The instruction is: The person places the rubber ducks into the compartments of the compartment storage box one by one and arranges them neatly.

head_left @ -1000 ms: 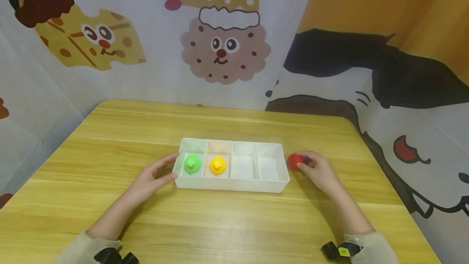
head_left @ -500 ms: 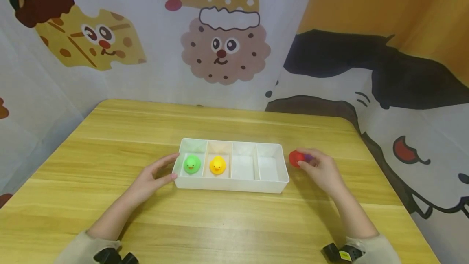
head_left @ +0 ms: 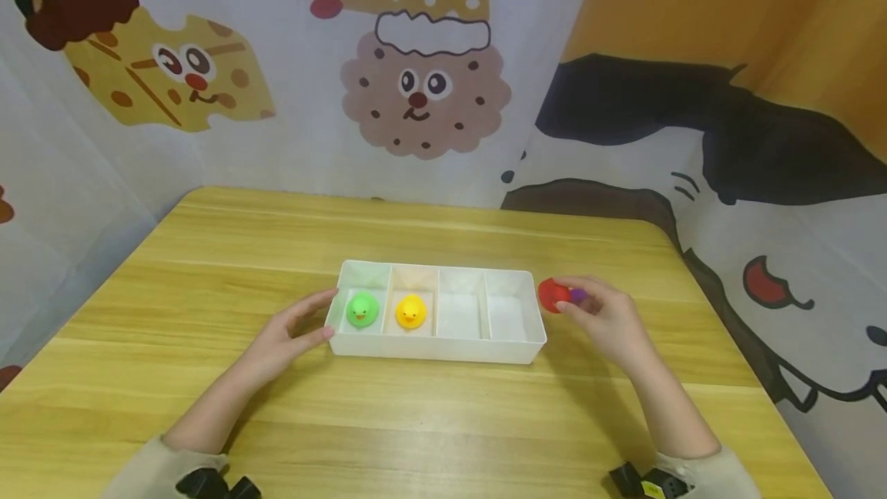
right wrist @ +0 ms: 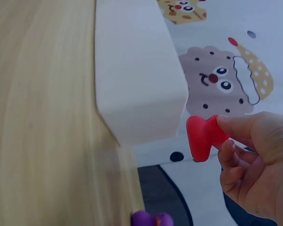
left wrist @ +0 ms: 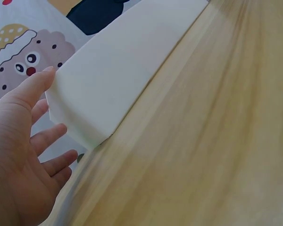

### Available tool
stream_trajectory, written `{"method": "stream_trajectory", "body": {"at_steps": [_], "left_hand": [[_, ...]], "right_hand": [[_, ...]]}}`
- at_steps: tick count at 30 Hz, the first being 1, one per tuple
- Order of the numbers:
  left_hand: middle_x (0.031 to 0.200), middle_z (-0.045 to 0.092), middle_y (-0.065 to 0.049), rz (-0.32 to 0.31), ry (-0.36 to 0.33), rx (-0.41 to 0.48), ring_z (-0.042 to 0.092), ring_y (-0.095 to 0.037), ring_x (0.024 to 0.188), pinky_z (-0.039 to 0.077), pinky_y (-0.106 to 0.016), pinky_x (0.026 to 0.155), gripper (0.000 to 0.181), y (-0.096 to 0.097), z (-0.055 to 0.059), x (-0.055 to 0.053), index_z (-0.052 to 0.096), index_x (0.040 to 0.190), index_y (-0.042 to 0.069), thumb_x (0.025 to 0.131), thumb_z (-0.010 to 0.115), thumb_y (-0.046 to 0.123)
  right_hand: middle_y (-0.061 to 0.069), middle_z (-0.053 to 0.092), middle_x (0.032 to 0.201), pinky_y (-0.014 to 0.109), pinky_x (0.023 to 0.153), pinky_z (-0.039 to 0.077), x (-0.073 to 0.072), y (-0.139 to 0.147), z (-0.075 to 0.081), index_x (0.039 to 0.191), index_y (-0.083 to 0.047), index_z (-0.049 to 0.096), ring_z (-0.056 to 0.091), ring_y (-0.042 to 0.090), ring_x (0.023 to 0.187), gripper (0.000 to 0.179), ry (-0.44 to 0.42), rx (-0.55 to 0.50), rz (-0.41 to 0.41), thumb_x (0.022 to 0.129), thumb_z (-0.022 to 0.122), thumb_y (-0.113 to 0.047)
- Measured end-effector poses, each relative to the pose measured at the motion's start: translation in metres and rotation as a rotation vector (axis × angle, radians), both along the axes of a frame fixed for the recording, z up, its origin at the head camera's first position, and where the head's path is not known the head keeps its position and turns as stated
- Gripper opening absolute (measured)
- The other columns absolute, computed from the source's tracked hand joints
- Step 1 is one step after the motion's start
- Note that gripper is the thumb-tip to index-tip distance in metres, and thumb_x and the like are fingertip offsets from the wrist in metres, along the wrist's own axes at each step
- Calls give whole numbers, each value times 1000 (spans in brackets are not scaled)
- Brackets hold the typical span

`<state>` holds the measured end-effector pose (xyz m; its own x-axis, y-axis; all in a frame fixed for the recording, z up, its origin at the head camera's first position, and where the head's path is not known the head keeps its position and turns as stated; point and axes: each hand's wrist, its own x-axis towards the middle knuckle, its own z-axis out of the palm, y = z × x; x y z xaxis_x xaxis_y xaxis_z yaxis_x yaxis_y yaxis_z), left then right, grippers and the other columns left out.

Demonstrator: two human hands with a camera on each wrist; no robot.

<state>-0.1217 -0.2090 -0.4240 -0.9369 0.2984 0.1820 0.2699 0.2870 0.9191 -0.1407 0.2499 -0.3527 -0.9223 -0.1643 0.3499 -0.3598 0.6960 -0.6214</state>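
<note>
A white box (head_left: 443, 349) with compartments stands on the table. In its leftmost compartment sits a green toy duck (head_left: 363, 309), and the one beside it holds a yellow toy duck (head_left: 411, 312). My left hand (head_left: 280, 341) rests its thumb and index fingertip at the box's left end, the other fingers loosely spread in the left wrist view. Between thumb and fingers, my right hand (head_left: 610, 326) pinches a red toy duck (right wrist: 201, 136), held up just off the box's right end. A purple toy duck (right wrist: 151, 219) lies further right, mostly hidden behind my right hand in the head view.
The wooden table (head_left: 416, 422) reaches back to a printed curtain (head_left: 291, 160) that hangs close along its far and side edges. Two compartments on the box's right side hold nothing. Black wrist cameras (head_left: 647, 481) sit at both sleeves.
My right hand has lifted the red duck and brought it slightly left, close to the box's right rim. My left hand and the box have stayed in place.
</note>
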Motion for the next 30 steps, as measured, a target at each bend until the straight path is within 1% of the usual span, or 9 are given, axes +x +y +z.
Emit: {"method": "stream_trajectory", "body": {"at_steps": [6,14,20,24,30], "left_hand": [[143,43,-20,-5,3,5,43,-40,124,33,-64,97,55,0,1,0,41,145,8,94,62,13],[143,43,-19,2,9,3,42,-41,125,30,-65,98,55,-1,-1,-1,41,145,7,94,63,13],[143,44,-19,2,9,1,42,-40,126,30,-65,98,55,-1,-1,-1,42,145,8,94,63,13],[143,43,-18,5,4,-3,42,-41,126,30,-65,98,55,-2,-1,-1,42,145,10,94,63,14],[142,44,-18,4,5,-2,43,-39,125,31,-64,98,55,-2,-2,-2,42,145,11,94,63,14]], "right_hand": [[4,64,94,23,55,47,3,-12,10,113,-8,70,52,19,69,34,13,-5,28,80,77,-4],[3,65,102,25,47,41,4,-29,17,113,-10,70,49,17,59,33,9,-35,96,81,76,-5],[1,65,102,26,46,42,5,-42,19,114,-11,70,51,17,61,35,-20,-48,140,80,77,-4],[1,66,105,26,46,43,6,-50,19,115,-11,70,52,17,62,35,-34,-69,179,80,77,-4],[0,66,108,25,48,43,5,-60,18,114,-12,70,52,17,63,34,-57,-101,214,81,76,-3]]}}
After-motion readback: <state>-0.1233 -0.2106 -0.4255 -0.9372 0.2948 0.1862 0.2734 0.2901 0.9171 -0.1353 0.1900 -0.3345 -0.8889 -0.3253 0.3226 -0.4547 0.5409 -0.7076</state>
